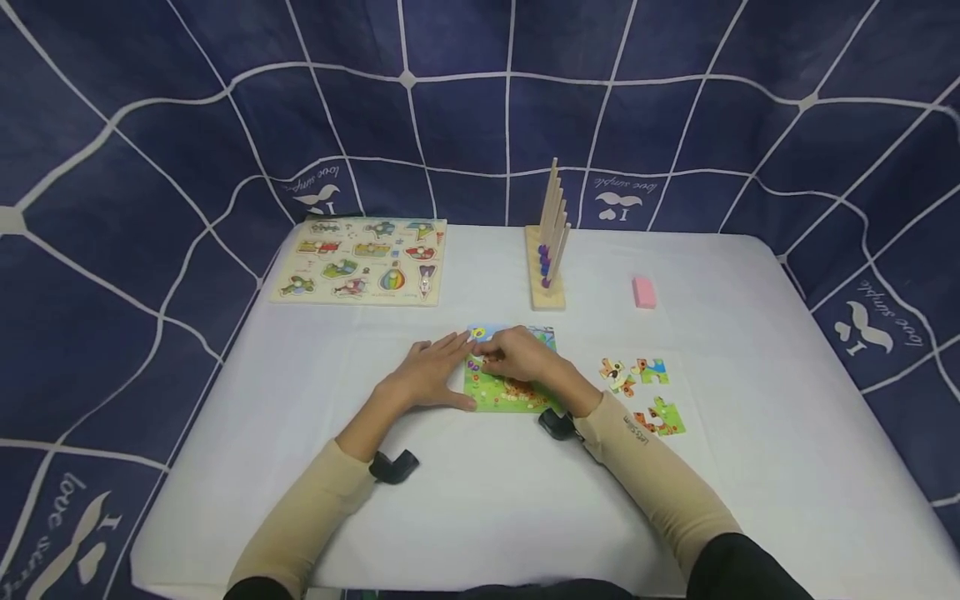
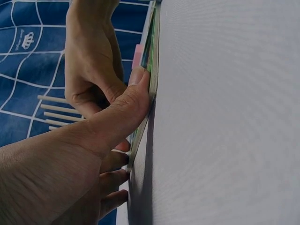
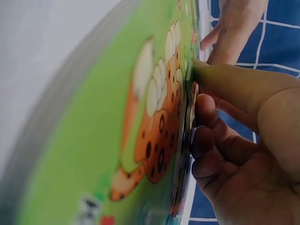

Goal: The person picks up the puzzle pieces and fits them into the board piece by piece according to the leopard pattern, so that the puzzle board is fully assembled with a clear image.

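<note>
A jigsaw puzzle board (image 1: 491, 398) with a green meadow picture lies flat on the white table. My left hand (image 1: 427, 375) steadies its left side, fingers stretched along the edge and thumb against the lower corner. Over the board's upper left part, my right hand (image 1: 517, 354) pinches a small puzzle piece (image 3: 190, 75) between thumb and fingertips. The piece touches or nearly touches the board; most of it is hidden by the fingers. An orange spotted animal (image 3: 161, 140) is printed on the board in the right wrist view.
Several loose puzzle pieces (image 1: 663, 417) lie right of the board. Behind stand a wooden peg rack (image 1: 546, 298) with upright rods and beads, and a pink block (image 1: 643, 292). A vehicle peg puzzle (image 1: 352, 292) lies at the back left. Blue checked cloth (image 1: 465, 125) hangs around the table.
</note>
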A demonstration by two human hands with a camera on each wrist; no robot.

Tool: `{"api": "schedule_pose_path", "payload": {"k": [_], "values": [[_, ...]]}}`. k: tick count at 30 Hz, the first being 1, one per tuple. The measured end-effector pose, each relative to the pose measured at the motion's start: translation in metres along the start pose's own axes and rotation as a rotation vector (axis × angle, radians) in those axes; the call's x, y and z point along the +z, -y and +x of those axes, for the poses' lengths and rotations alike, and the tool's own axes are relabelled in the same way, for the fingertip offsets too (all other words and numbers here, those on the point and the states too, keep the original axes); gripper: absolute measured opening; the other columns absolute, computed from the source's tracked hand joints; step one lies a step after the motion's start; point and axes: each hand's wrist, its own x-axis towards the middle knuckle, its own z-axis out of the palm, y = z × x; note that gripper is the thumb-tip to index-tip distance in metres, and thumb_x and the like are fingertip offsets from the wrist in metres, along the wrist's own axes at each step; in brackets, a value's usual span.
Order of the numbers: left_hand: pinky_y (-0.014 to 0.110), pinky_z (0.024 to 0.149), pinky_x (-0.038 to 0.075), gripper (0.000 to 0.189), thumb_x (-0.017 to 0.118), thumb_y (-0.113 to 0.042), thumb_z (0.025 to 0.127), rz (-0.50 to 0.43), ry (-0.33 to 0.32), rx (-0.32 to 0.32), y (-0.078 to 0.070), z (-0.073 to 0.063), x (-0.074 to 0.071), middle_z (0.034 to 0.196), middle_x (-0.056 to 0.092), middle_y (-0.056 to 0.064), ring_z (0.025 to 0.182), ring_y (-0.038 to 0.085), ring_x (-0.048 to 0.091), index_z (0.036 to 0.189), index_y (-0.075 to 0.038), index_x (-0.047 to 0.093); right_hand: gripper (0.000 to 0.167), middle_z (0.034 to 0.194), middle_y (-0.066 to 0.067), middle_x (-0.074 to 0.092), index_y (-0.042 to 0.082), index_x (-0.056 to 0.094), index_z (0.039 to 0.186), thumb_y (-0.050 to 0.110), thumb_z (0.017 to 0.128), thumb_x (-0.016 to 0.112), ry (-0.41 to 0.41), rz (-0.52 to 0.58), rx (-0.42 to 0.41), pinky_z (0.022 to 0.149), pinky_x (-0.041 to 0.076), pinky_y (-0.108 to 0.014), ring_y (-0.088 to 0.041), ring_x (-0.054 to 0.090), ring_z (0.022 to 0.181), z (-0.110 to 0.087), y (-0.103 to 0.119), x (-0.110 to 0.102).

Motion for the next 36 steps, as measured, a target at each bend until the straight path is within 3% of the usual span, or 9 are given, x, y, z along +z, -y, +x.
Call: {"api": "schedule_pose_path", "payload": {"k": [5,16,22,26,29,33,36], "values": [[0.059,0.118,0.019,0.109,0.066,-0.070,0.076,0.008,-0.004,-0.001,-0.002,0.000,0.002,0.166,0.009,0.003,0.153,0.027,0.013,0.157,-0.014,0.018,0.034,0.079,0.002,0.067,0.010,0.068,0.123,0.020,0.090,0.070,-0.006,0.009,-0.020,0.067,0.043,-0.022,-0.008,0.050,0.067,-0.003,0.000,0.001],[0.058,0.118,0.020,0.109,0.065,-0.072,0.075,0.007,-0.013,0.007,-0.001,0.003,0.006,0.165,0.010,0.003,0.153,0.027,0.014,0.157,-0.017,0.019,0.037,0.081,0.000,0.059,0.011,0.064,0.127,0.019,0.091,0.067,0.038,-0.066,-0.065,0.063,0.040,-0.022,-0.010,0.045,0.069,-0.012,0.003,0.001],[0.058,0.118,0.021,0.110,0.066,-0.072,0.074,0.036,-0.011,-0.003,0.000,0.003,0.002,0.165,0.011,0.003,0.153,0.027,0.014,0.157,-0.017,0.018,0.046,0.091,-0.003,0.059,0.011,0.059,0.134,0.020,0.090,0.066,0.074,-0.117,-0.081,0.070,0.040,-0.025,-0.013,0.045,0.077,-0.013,0.004,-0.002],[0.058,0.118,0.021,0.110,0.066,-0.071,0.075,0.046,0.002,-0.008,0.001,0.003,-0.001,0.166,0.010,0.003,0.153,0.027,0.013,0.157,-0.018,0.017,0.055,0.112,-0.005,0.061,0.018,0.053,0.140,0.026,0.088,0.068,0.122,-0.169,-0.031,0.084,0.049,-0.035,-0.017,0.054,0.096,-0.014,0.005,-0.003],[0.058,0.118,0.021,0.110,0.067,-0.071,0.074,0.034,0.002,-0.011,0.001,0.004,-0.001,0.166,0.011,0.003,0.153,0.026,0.013,0.157,-0.018,0.017,0.058,0.121,-0.003,0.059,0.021,0.051,0.141,0.030,0.087,0.070,0.136,-0.169,0.020,0.092,0.048,-0.044,-0.019,0.055,0.106,-0.015,0.005,-0.003],[0.059,0.118,0.020,0.110,0.068,-0.070,0.074,0.012,0.001,-0.009,0.001,0.005,0.001,0.166,0.011,0.003,0.153,0.027,0.013,0.157,-0.018,0.018,0.059,0.117,-0.002,0.061,0.019,0.053,0.139,0.030,0.085,0.072,0.122,-0.134,0.022,0.088,0.048,-0.042,-0.017,0.054,0.100,-0.016,0.003,-0.002],[0.059,0.118,0.019,0.110,0.067,-0.071,0.074,0.009,0.005,-0.014,0.000,0.004,0.003,0.166,0.011,0.003,0.153,0.027,0.013,0.157,-0.018,0.017,0.057,0.111,-0.003,0.065,0.014,0.057,0.137,0.028,0.084,0.073,0.098,-0.077,-0.037,0.082,0.048,-0.035,-0.015,0.054,0.092,-0.013,0.000,-0.002]]}}
